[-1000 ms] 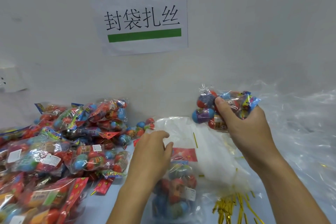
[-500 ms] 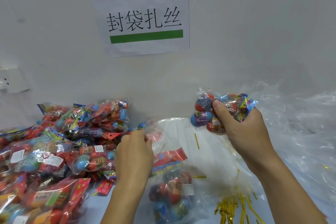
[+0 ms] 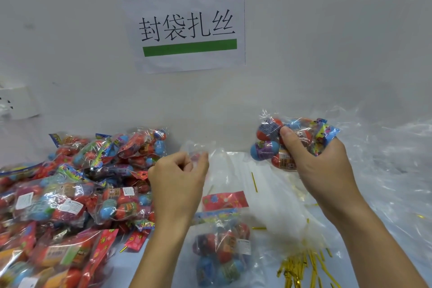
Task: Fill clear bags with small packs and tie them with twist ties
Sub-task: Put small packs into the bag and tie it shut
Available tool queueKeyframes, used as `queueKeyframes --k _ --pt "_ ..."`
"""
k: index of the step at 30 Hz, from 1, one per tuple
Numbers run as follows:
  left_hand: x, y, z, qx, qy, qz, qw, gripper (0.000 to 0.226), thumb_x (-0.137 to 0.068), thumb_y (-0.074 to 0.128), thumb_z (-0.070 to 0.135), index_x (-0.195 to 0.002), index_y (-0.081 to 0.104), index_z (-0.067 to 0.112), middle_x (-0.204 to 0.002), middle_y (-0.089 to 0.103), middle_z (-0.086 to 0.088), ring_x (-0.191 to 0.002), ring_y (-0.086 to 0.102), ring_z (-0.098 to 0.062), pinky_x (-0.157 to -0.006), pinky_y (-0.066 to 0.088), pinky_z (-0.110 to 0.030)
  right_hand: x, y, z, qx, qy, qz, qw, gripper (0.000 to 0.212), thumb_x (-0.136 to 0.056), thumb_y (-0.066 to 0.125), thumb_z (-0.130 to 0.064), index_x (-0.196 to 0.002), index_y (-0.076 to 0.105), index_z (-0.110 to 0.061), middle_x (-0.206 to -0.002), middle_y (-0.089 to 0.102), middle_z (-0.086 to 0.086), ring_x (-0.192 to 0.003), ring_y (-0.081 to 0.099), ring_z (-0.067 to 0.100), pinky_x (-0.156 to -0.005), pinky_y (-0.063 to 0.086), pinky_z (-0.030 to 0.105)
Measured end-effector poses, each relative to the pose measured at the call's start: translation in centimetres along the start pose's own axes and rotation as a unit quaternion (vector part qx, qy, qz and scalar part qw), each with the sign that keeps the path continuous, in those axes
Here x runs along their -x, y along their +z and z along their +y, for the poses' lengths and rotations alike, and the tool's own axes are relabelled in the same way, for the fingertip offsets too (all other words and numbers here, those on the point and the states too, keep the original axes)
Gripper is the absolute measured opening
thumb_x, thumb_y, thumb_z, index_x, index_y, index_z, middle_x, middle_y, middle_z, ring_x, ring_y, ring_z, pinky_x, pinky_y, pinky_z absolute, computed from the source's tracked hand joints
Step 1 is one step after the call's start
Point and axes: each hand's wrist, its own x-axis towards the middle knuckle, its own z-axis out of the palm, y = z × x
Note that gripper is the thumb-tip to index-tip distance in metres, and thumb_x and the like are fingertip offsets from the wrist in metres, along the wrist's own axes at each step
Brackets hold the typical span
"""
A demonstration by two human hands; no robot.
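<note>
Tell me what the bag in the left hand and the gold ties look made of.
Clear bag: thin soft plastic film, glossy, see-through with crinkles where the left hand pinches it. Twist ties: shiny gold strips, likely metallic foil over a wire core, though the core isn't visible.

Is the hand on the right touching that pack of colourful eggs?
Touching. The head view shows the right hand gripping the pack of eggs, thumb pressed across its front and fingers curled behind.

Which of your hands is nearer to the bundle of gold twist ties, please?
Right. The right hand holds a pack up, its forearm passing beside the gold twist ties; the left hand pinches the clear bag farther left.
</note>
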Motion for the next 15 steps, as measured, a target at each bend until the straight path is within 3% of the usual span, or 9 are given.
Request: queueKeyframes --k 4,8,12,15 --pt "-0.5 -0.4 -0.5 -0.019 -0.086 -0.03 0.996 0.035 -0.076 0.059 -0.011 -0.063 0.037 0.012 -0.055 0.034 0.0 -0.053 0.024 -0.014 -0.052 0.032 -0.029 0.0 0.2 0.1 0.0 -0.001 -0.001 1.0 0.021 -0.091 0.071 -0.033 -0.1 0.072 -0.015 -0.086 0.079 -0.004 -0.079 0.076 0.01 -0.062 0.055 0.014" --pt "-0.6 -1.0 -0.4 -0.053 -0.094 -0.043 0.993 0.03 -0.079 0.057 -0.009 -0.086 0.054 0.02 -0.065 0.045 0.001 -0.058 0.041 -0.015 -0.053 0.039 -0.03 0.0 0.1 0.2 0.007 -0.002 0.001 1.0 0.023 -0.09 0.071 -0.035 -0.099 0.072 -0.015 -0.086 0.079 -0.003 -0.08 0.076 0.01 -0.062 0.055 0.015" --pt "-1.1 -1.5 -0.8 -0.123 -0.103 -0.041 0.986 0.045 -0.08 0.049 -0.01 -0.104 0.056 0.026 -0.112 0.045 -0.002 -0.102 0.045 -0.021 -0.079 0.038 -0.033 -0.1 0.0 0.2 0.008 -0.004 0.002 1.0 0.023 -0.09 0.071 -0.035 -0.1 0.073 -0.014 -0.087 0.079 -0.003 -0.081 0.076 0.01 -0.062 0.054 0.014" --pt "-1.5 -2.0 -1.3 -0.11 -0.139 -0.075 0.981 0.03 -0.089 0.048 -0.001 -0.101 0.061 0.022 -0.11 0.059 -0.003 -0.091 0.054 -0.018 -0.075 0.043 -0.034 -0.1 0.1 0.3 0.005 -0.002 0.002 1.0 0.024 -0.089 0.071 -0.036 -0.101 0.073 -0.015 -0.088 0.079 -0.004 -0.081 0.076 0.01 -0.062 0.054 0.013"
